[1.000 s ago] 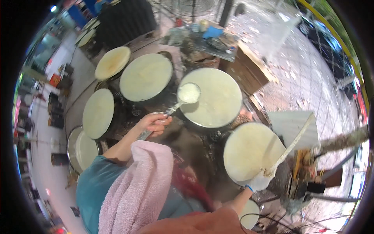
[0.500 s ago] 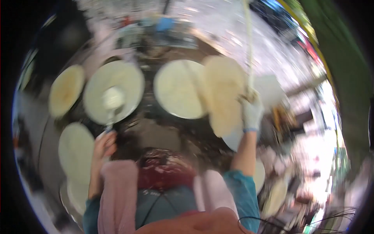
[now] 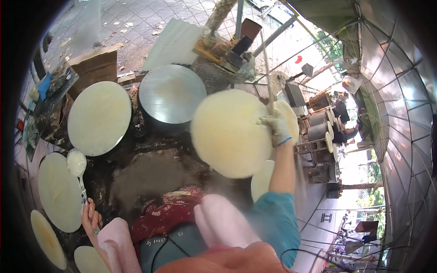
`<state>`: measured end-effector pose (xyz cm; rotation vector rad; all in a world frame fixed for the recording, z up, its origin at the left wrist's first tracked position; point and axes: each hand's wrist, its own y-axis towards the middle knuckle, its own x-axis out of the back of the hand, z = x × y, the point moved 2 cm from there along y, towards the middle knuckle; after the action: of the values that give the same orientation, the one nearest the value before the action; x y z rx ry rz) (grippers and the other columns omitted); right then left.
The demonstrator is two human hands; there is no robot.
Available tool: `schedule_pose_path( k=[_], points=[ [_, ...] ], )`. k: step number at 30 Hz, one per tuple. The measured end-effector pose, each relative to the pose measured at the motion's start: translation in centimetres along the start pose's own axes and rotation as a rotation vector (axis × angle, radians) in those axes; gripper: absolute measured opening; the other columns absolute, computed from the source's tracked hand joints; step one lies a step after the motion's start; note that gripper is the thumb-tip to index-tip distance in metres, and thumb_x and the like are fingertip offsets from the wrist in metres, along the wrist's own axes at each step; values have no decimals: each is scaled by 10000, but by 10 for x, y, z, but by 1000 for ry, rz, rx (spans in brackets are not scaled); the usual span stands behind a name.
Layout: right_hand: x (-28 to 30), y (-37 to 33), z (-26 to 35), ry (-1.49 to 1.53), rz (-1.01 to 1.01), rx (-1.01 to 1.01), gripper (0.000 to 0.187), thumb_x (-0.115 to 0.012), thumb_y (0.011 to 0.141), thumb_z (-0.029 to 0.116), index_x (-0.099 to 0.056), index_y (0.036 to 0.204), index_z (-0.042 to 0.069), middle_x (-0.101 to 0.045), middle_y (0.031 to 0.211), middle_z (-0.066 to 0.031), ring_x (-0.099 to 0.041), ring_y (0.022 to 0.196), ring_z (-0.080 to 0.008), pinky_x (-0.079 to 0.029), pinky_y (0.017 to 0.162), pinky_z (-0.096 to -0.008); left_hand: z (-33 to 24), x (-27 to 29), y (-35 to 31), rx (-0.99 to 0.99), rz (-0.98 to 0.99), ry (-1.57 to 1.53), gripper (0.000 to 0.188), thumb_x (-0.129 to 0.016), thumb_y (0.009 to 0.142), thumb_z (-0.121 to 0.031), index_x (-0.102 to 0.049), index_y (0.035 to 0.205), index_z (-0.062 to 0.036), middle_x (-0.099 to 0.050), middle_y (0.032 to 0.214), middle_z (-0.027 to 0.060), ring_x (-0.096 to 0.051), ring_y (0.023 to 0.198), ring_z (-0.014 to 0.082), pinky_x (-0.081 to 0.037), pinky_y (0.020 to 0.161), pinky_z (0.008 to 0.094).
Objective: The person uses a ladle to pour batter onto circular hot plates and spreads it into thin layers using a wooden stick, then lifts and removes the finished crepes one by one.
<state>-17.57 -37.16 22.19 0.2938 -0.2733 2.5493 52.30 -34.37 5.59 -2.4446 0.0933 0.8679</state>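
Note:
My left hand (image 3: 92, 216) is closed round the handle of a ladle (image 3: 76, 163) whose bowl is heaped with white batter. The bowl overlaps the upper edge of a batter-covered round plate (image 3: 59, 193). On the right, my right hand (image 3: 278, 128), in a whitish work glove, grips the edge of a thin round pancake (image 3: 230, 134), pale yellow and spread wide. A long thin stick (image 3: 267, 63) runs upward from the same glove; how the fingers meet it is hidden. Beyond the pancake lies a bare metal griddle plate (image 3: 173, 91), and left of that another batter-covered plate (image 3: 99, 118).
A browner round (image 3: 48, 239) and a paler one (image 3: 91, 259) sit at lower left. The dark, stained stove top (image 3: 154, 175) lies between my arms. A cardboard box (image 3: 95, 68) and wire fence stand at the back. Several drum stoves (image 3: 318, 132) line the right.
My view has turned to the right. The pancake in my right hand now spreads out flat to the glove's left. The ladle has moved from over one plate to the edge of another.

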Motion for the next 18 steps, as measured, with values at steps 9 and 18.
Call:
schedule_pose_path(
  k=[9,18],
  points=[
    [318,65,-11,-307,-281,17,361,-538,731,-116,-529,1089,-74,-627,758,-131,-618,613,-179,-526,581,-254,114,-108,33,21,-164,-222,322,-229,1005,-287,-481,1076,-101,-319,387,-37,-183,278,79,-193,267,230],
    [375,152,-29,-1448,-455,342,374,-533,766,174,-563,1134,235,-624,982,-134,-603,877,-326,-482,727,-439,188,-226,23,30,255,-313,335,-224,997,-191,-417,1143,41,-425,678,11,-375,326,61,-271,313,210]
  ],
)
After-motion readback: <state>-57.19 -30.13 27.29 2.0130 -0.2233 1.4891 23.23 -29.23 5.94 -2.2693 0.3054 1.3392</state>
